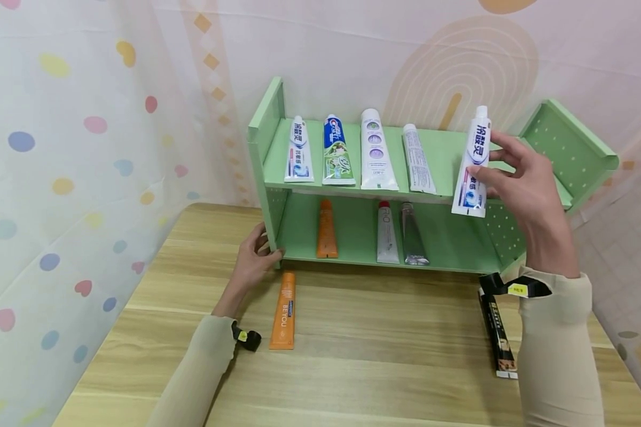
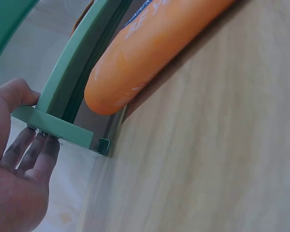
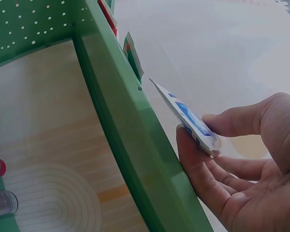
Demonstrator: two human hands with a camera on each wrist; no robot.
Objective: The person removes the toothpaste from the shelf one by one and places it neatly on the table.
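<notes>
My right hand point(image 1: 529, 184) pinches a white and blue toothpaste tube point(image 1: 476, 155), cap up, between thumb and fingers, in front of the upper shelf's right part. The right wrist view shows this tube point(image 3: 188, 118) edge-on beside the rack's green edge. With thumb and fingers on either side, my left hand point(image 1: 253, 258) grips the lower left side panel of the green rack point(image 1: 265, 196). On the upper shelf lie a white and blue tube point(image 1: 299, 151), a blue and green tube point(image 1: 338, 153), a large white tube point(image 1: 376, 151) and a slim white tube point(image 1: 418, 160).
The lower shelf bears an orange tube point(image 1: 327, 231), a white tube with a red cap point(image 1: 387, 234) and a silver-grey tube point(image 1: 413, 234). Another orange tube point(image 1: 283, 314) lies on the wooden table point(image 1: 374, 356) near my left wrist. A black tube point(image 1: 497, 335) lies beside my right sleeve.
</notes>
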